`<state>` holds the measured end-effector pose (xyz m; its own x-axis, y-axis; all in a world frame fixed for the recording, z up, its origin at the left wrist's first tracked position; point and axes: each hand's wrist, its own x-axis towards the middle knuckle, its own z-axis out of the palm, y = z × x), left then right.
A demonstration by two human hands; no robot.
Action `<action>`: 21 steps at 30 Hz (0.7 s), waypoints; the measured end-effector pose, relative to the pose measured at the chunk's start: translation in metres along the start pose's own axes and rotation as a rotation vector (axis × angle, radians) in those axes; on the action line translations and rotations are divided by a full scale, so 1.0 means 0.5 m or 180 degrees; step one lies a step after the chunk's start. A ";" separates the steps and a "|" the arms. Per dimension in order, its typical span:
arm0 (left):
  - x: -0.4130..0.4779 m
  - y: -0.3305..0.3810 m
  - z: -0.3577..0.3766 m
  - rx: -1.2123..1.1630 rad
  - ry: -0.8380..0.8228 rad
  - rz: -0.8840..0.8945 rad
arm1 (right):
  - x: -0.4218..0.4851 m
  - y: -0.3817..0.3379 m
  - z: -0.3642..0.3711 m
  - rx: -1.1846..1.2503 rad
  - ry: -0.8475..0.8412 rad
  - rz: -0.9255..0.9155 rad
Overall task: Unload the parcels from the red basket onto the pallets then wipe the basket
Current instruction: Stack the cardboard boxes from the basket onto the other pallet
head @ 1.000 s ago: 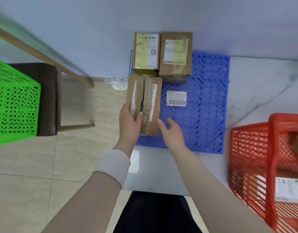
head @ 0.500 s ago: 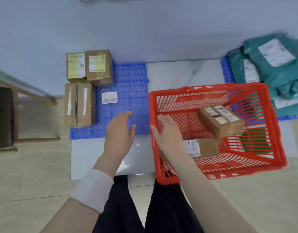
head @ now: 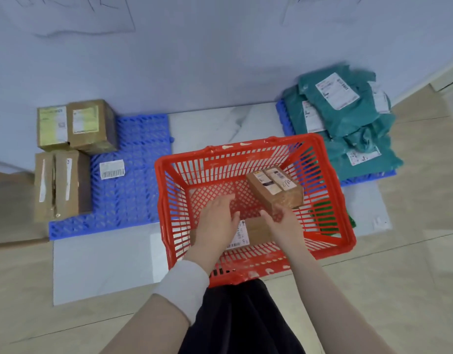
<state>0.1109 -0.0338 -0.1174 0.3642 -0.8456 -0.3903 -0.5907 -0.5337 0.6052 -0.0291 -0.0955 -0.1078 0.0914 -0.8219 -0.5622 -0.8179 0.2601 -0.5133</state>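
The red basket [head: 246, 147] stands on the floor in front of me. Inside it a brown cardboard parcel [head: 276, 186] leans tilted against the right wall. A flatter parcel with a white label [head: 257, 229] lies on the basket's bottom. My left hand [head: 217, 219] hovers open above the flat parcel, fingers spread. The fingers of my right hand [head: 283, 222] are at the near corner of the tilted parcel, without a closed grip. Three cardboard parcels [head: 60, 185] [head: 52, 129] [head: 89, 125] sit on the left blue pallet [head: 138, 190].
A loose barcode label [head: 112, 169] lies on the left pallet. A second blue pallet [head: 281, 111] at the right back carries several teal mailer bags [head: 348, 123]. Something green [head: 325, 218] shows through the basket's right wall. The wall runs close behind both pallets.
My left hand let go of the long parcel on the left pallet. Both hands then moved right and went down into the red basket as my view swung right.
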 end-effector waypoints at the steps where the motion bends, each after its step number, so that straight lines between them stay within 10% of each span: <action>1: 0.011 0.010 0.015 -0.0057 -0.0075 -0.0027 | 0.011 0.010 -0.011 0.0161 0.0032 0.0163; 21: 0.187 0.115 0.288 -0.1526 -0.0242 -0.2043 | 0.308 0.139 -0.044 0.2362 -0.0335 0.2432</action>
<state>0.0074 -0.1423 -0.2190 0.4676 -0.3785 -0.7988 0.0970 -0.8763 0.4720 -0.0846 -0.2152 -0.2160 -0.2213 -0.2722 -0.9364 -0.1324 0.9598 -0.2476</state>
